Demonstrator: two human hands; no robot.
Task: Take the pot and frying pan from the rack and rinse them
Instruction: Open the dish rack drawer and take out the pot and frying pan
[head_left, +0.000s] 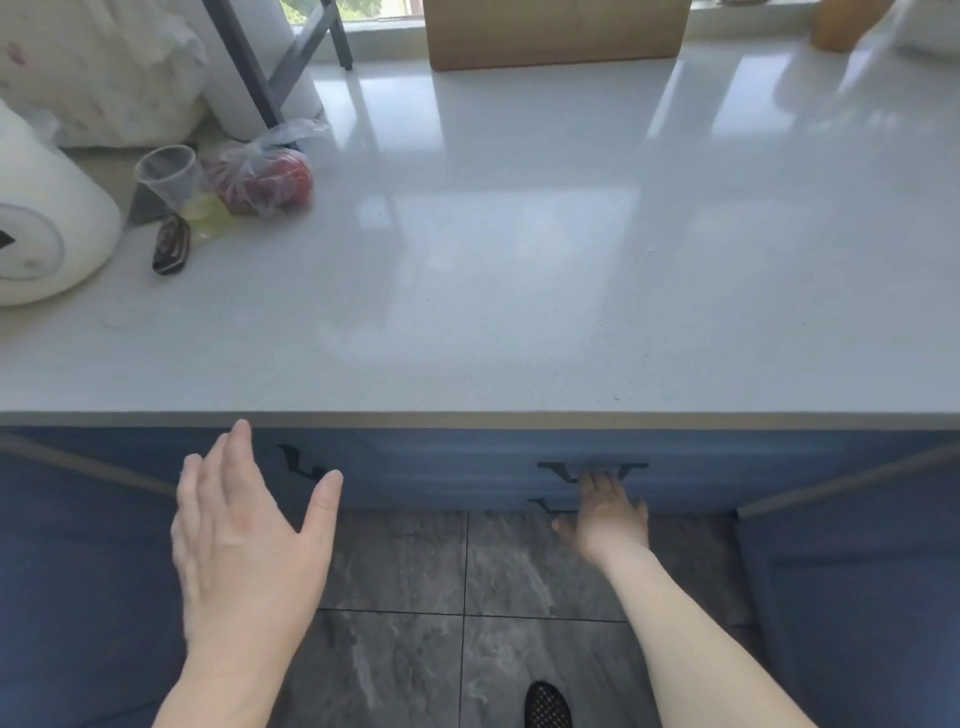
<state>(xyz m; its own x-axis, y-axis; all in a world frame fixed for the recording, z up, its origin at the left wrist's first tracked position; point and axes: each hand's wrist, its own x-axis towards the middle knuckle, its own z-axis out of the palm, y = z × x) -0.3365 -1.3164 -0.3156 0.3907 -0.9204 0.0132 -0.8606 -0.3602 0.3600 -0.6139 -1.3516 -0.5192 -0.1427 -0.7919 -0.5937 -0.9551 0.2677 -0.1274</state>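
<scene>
Pot and pan unseen; left hand (249, 540) spread open, right hand (610, 512) gripping drawer handle (592, 467).

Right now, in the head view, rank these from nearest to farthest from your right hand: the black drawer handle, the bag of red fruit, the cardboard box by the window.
From the right hand:
1. Black drawer handle: at its fingertips, on the blue cabinet front.
2. Bag of red fruit: far left on the countertop.
3. Cardboard box: at the back by the window.

2 bare forearms, no sleeves; black mesh shoe (547, 706) below.
</scene>
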